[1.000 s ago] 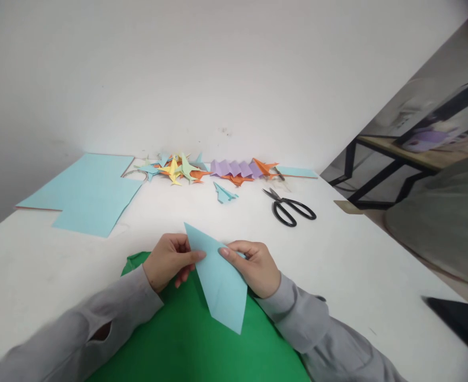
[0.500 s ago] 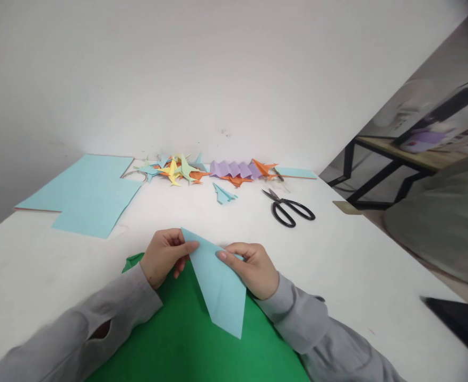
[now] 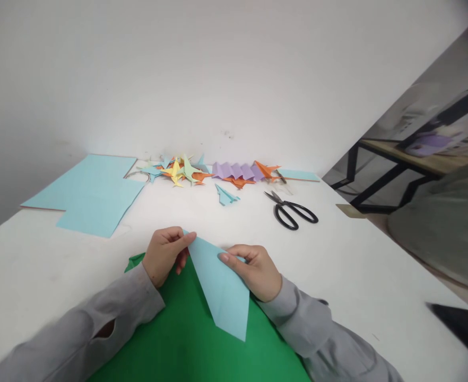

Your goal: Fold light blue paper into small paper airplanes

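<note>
A light blue folded paper (image 3: 222, 286), pointed at its upper left and wider toward the bottom, is held between both hands above green cloth (image 3: 178, 339). My left hand (image 3: 168, 254) pinches the pointed tip between thumb and fingers. My right hand (image 3: 256, 269) grips the upper right edge, its thumb lying on the front face and its fingers behind. Beyond the hands lies a small blue folded paper plane (image 3: 226, 196). Black-handled scissors (image 3: 292, 209) rest to its right, blades slightly apart.
Large blue sheets (image 3: 94, 196) lie at the left on the white table (image 3: 31, 281). Along the wall are a pile of coloured folded papers (image 3: 182, 170), a purple pleated paper (image 3: 236, 171) and an orange folded piece (image 3: 265, 170). A black object (image 3: 460, 329) is at the right edge.
My left thumb has shifted slightly up toward the paper's tip. The whole view has moved a little, so the table items appear slightly further right. Both hands keep their hold.
</note>
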A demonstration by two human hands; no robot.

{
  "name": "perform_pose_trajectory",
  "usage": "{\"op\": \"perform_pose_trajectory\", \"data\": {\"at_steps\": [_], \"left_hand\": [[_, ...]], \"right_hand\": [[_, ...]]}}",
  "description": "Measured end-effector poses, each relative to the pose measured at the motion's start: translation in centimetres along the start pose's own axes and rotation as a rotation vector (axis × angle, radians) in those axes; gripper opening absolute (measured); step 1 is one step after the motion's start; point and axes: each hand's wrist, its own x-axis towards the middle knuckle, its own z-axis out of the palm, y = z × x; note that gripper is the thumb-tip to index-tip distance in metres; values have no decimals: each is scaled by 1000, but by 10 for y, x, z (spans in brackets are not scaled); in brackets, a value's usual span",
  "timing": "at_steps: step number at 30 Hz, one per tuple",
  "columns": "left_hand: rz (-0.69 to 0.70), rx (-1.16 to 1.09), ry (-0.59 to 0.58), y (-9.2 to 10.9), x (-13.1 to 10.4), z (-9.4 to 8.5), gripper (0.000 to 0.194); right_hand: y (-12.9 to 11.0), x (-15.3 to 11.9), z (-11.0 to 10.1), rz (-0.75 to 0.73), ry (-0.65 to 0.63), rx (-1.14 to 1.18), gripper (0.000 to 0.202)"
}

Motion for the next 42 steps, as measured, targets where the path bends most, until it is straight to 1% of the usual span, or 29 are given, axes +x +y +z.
{"op": "perform_pose_trajectory", "data": {"at_steps": [2,6,12,16,18,21,23,25,27,29,32,35,40,42], "left_hand": [[8,-6,17,-1,1,-2,36],[-22,-38,31,-1,1,-3,36],[-50,-56,48,1,0,-1,40],[-88,-127,49,1,3,-2,45],[-88,-163,40,1,4,-2,47],[-66,-188,-9,1,5,-3,53],[-42,-139,-44,0,4,-3,48],[-2,-31,-70,-2,3,-3,37],[19,58,-70,-3,2,-3,35],[-12,58,-53,-4,1,-2,38],[-64,-28,-45,-2,0,-1,45],[-68,-81,-59,-1,1,0,50],[-71,-88,-66,-2,3,-1,56],[-56,-115,-84,-3,2,-1,61]], "right_hand": [[0,0,0,10,-2,2,23],[0,-1,1,15,-7,-6,24],[1,-1,0,20,-19,-11,25],[1,1,-1,26,-20,-25,26],[2,1,-1,35,-18,-20,27],[2,1,-1,36,-4,-19,27],[2,1,-1,31,3,-24,27],[2,1,-1,29,-2,-29,28],[0,0,-1,29,-13,-31,28],[-1,0,0,30,-21,-33,28],[-2,0,0,23,-24,-40,28],[-1,0,0,11,-24,-42,28],[1,2,0,13,6,-39,28],[0,2,-1,13,10,-41,28]]}}
